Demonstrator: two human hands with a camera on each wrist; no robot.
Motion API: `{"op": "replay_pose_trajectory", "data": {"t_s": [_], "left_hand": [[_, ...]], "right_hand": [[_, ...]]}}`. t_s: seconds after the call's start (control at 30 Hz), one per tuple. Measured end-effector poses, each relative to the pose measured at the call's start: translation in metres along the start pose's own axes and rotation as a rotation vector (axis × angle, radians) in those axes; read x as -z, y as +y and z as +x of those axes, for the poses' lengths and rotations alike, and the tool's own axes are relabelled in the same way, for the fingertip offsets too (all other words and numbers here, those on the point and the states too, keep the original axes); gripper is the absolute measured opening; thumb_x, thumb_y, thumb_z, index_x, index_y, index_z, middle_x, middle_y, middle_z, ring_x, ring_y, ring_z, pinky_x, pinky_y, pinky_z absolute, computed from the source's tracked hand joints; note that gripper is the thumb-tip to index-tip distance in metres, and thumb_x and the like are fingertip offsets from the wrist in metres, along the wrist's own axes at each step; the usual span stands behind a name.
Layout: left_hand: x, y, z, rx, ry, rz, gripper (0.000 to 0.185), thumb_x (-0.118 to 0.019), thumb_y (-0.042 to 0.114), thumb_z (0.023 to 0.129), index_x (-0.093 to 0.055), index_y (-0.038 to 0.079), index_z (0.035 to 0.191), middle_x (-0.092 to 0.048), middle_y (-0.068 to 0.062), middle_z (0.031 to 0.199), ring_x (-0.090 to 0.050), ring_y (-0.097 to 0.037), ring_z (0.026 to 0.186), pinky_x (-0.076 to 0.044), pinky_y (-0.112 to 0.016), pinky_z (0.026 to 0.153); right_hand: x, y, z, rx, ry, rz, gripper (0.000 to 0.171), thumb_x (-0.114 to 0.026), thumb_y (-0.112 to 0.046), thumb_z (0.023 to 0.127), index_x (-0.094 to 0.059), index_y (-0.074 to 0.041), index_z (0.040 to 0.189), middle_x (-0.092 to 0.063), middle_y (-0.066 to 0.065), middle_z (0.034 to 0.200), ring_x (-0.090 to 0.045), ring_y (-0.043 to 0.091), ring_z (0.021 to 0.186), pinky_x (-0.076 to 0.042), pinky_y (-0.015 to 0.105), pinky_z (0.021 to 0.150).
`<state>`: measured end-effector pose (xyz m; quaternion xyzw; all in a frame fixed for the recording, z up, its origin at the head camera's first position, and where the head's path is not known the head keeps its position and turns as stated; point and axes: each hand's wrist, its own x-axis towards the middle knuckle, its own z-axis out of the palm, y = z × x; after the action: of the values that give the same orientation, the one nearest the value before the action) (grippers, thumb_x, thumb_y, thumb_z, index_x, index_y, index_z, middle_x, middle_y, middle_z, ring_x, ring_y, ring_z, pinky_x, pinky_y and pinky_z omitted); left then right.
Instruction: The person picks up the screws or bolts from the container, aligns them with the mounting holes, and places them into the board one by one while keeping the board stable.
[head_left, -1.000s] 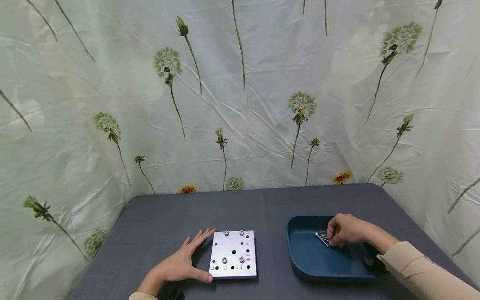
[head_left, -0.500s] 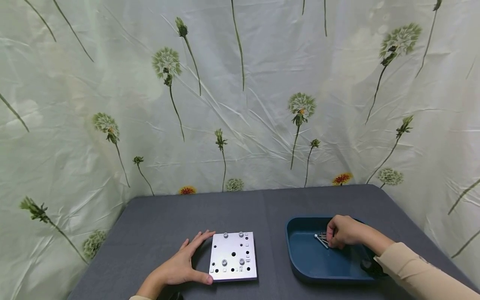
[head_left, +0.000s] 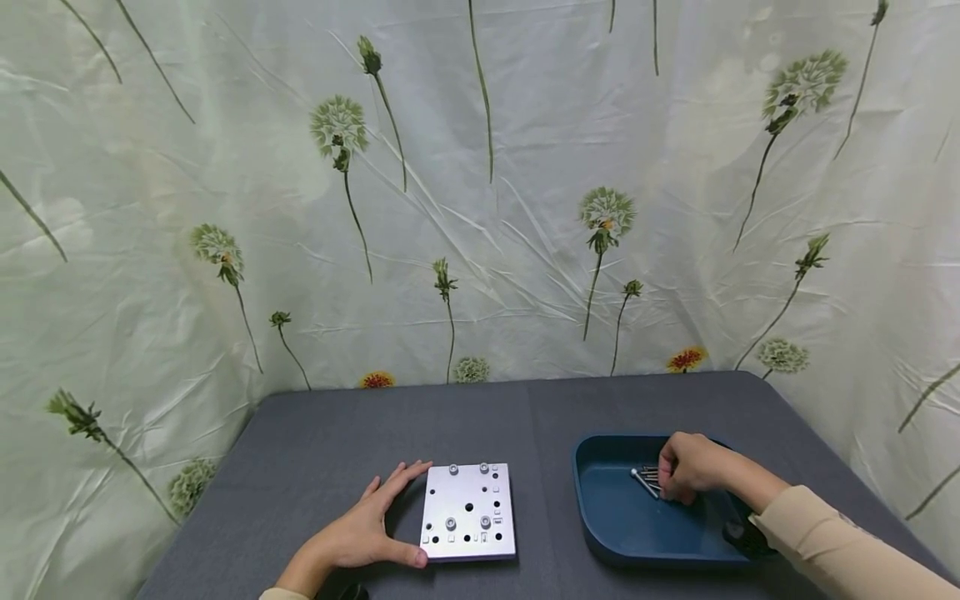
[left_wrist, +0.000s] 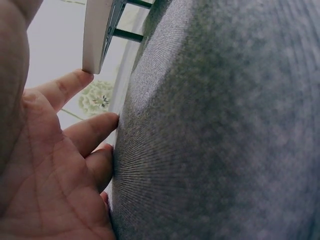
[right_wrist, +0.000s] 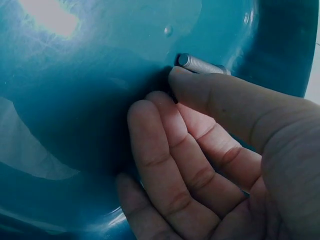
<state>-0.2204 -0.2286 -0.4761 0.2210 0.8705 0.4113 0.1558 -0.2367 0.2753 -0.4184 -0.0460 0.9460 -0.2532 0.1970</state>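
A square silver metal plate (head_left: 468,500) with holes and several socket head screws (head_left: 485,522) lies on the table. Dark threaded shafts (left_wrist: 128,35) stick out beneath it in the left wrist view. My left hand (head_left: 363,525) spans its left side, fingers straight and spread, index fingertip at the far corner, thumb at the near one. Inside the blue tray (head_left: 630,546), my right hand (head_left: 693,467) reaches down with curled fingers at a small pile of metal screws (head_left: 645,481). One screw (right_wrist: 205,65) shows just beyond the thumb; I cannot tell whether the fingertips pinch it.
A dark grey cloth (head_left: 547,408) covers the table. Behind its far edge hangs a pale curtain (head_left: 517,250) printed with dandelions. The tray's raised wall surrounds the right hand, and the right forearm crosses its right rim.
The right fingers shift slightly to the right among the screws, so more of the pile shows. The left hand and the plate stay in place.
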Motion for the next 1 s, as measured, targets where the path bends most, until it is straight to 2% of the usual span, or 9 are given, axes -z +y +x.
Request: {"op": "replay_pose_trajectory", "data": {"t_s": [0.2, 0.33, 0.7, 1.0], "left_hand": [[0.0, 0.0, -0.001, -0.035, -0.015, 0.002, 0.119, -0.101, 0.035, 0.073, -0.032, 0.022, 0.17, -0.025, -0.018, 0.178, -0.009, -0.057, 0.164, 0.006, -0.085, 0.12], [0.0, 0.0, 0.0, -0.03, -0.03, 0.005, 0.122, -0.101, 0.036, 0.072, -0.03, 0.023, 0.171, -0.023, -0.017, 0.179, -0.007, -0.056, 0.164, 0.007, -0.085, 0.12], [0.002, -0.002, -0.005, 0.021, -0.043, 0.026, 0.124, -0.099, 0.039, 0.076, -0.023, 0.023, 0.173, -0.018, -0.018, 0.18, -0.001, -0.055, 0.165, 0.009, -0.085, 0.119], [-0.002, 0.001, 0.0, -0.007, -0.048, 0.043, 0.123, -0.097, 0.041, 0.078, -0.021, 0.025, 0.174, -0.019, -0.015, 0.181, -0.003, -0.054, 0.165, 0.008, -0.085, 0.119]], "right_hand": [[-0.001, 0.001, -0.001, -0.012, 0.012, -0.016, 0.02, -0.081, 0.0, 0.088, -0.07, -0.008, 0.074, -0.071, 0.003, 0.074, -0.07, 0.016, 0.064, -0.062, 0.034, 0.064], [0.001, 0.003, -0.003, 0.007, -0.001, -0.005, 0.019, -0.079, 0.0, 0.088, -0.069, -0.008, 0.074, -0.07, 0.003, 0.072, -0.07, 0.016, 0.064, -0.061, 0.034, 0.064], [0.019, 0.007, -0.008, 0.091, -0.009, 0.116, 0.011, -0.074, 0.0, 0.089, -0.07, -0.004, 0.08, -0.073, 0.004, 0.077, -0.072, 0.019, 0.071, -0.064, 0.04, 0.072], [0.03, 0.016, -0.018, 0.148, 0.027, 0.184, 0.004, -0.072, 0.001, 0.088, -0.072, -0.001, 0.084, -0.073, 0.005, 0.08, -0.069, 0.02, 0.073, -0.062, 0.039, 0.073]]}}
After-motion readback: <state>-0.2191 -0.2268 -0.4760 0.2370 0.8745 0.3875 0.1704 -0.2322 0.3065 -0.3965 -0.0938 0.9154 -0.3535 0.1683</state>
